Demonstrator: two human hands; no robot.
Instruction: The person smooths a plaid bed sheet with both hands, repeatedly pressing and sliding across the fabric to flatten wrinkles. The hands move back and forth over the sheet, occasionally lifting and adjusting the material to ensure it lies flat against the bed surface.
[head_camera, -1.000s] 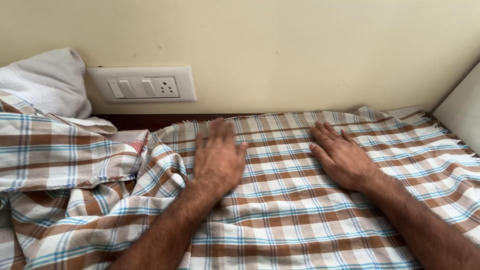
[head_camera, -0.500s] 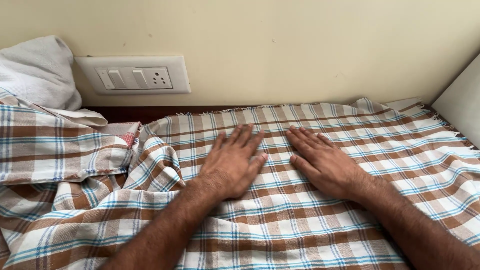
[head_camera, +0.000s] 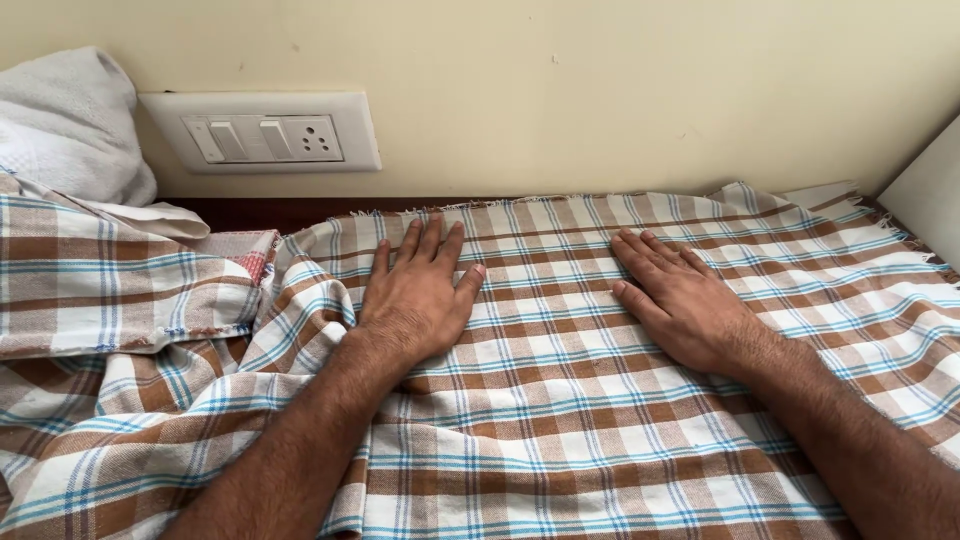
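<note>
The checked cloth (head_camera: 600, 400), with brown, white and blue lines, lies flat on the surface below the wall. Its long axis goes from left to right, along the wall, and its far edge with short fringe is just beside the dark wooden strip (head_camera: 260, 212) at the bottom of the wall. The right part of the cloth is smooth; the left part is bunched in folds and wrinkles.

The left hand (head_camera: 415, 295) rests palm down on the cloth, with fingers spread and pointing to the wall, close to the place where the folds begin. The right hand (head_camera: 675, 300) is also flat on the cloth, palm down, fingers open and pointing up and a little to the left. The two hands are apart, with smooth cloth between them, and they hold nothing.

At the left, a second piece of checked fabric (head_camera: 110, 290) lies folded, touching the bunched part. Behind it, in the corner, is a white cloth (head_camera: 70, 120). On the cream wall (head_camera: 620, 90) there is a white switch plate (head_camera: 262, 132) with switches and a socket. At the right edge a white board (head_camera: 930, 190) stands beside the cloth.
</note>
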